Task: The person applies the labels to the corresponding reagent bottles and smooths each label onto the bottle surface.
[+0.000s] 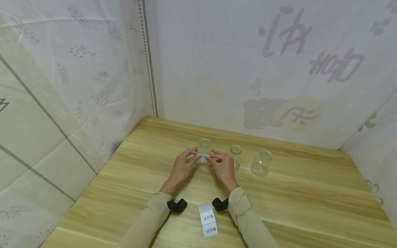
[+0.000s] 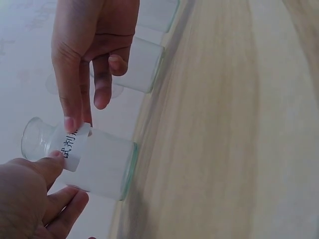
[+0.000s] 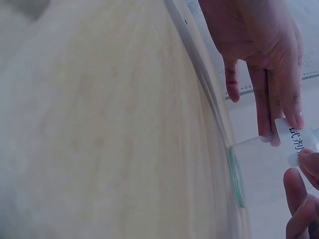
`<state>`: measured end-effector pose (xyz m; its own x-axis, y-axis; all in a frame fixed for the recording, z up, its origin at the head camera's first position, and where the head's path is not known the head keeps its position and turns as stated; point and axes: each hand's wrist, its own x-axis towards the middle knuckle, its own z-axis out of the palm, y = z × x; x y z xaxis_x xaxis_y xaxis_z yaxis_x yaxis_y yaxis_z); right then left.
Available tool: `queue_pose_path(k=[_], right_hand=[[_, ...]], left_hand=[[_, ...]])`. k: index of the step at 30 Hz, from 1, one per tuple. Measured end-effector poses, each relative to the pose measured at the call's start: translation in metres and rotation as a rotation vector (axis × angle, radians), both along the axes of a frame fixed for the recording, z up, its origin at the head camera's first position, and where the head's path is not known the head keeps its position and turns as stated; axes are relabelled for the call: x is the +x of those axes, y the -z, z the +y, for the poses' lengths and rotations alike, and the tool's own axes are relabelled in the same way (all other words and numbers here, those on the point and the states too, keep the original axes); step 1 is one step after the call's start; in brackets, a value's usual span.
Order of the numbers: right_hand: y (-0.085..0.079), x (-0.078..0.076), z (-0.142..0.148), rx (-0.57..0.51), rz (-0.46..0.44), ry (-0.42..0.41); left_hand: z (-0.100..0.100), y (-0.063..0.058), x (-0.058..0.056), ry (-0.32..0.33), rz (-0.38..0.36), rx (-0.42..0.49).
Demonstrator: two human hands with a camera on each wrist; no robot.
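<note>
A small clear glass jar [image 1: 204, 144] with an open mouth stands upright between the two hands. Across its front lies a white label [image 2: 75, 148] with black printed characters. My left hand [image 1: 182, 168] pinches one end of the label, thumb on its face and fingers at the jar's side. At the opposite end, my right hand [image 1: 225, 169] pinches it the same way. The right wrist view shows the label [image 3: 290, 139] against the glass, its right end partly behind the right thumb. How firmly it sticks, I cannot tell.
Right of the hands stand two more clear jars, one [image 1: 236, 150] partly behind the right hand and another [image 1: 261, 162] farther right. A strip of printed labels [image 1: 208, 220] lies on the wooden table [image 1: 294, 206] between the forearms. Patterned cloth walls [image 1: 201, 69] border the table.
</note>
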<state>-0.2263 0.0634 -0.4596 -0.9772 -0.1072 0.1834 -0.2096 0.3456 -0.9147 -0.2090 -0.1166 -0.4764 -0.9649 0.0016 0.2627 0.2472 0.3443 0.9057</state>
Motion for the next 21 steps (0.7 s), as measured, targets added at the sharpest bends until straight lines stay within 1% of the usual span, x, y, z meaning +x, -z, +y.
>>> queue_pose_path(k=[6, 12, 17, 21], right_hand=[[-0.0007, -0.0003, -0.0009, 0.016, -0.002, 0.005], [0.0000, -0.0001, -0.0010, 0.054, -0.003, 0.011], [-0.0004, 0.0009, -0.0010, 0.061, 0.017, 0.010], [0.0000, 0.0012, -0.0009, 0.084, 0.040, 0.013]], left_hand=[[0.0007, -0.0004, 0.0002, -0.009, 0.017, -0.007], [0.0029, -0.0016, 0.0014, -0.016, 0.008, -0.040], [0.0052, -0.0016, 0.0015, -0.034, -0.003, -0.043], [0.0065, -0.0013, 0.0016, -0.047, 0.006, -0.032]])
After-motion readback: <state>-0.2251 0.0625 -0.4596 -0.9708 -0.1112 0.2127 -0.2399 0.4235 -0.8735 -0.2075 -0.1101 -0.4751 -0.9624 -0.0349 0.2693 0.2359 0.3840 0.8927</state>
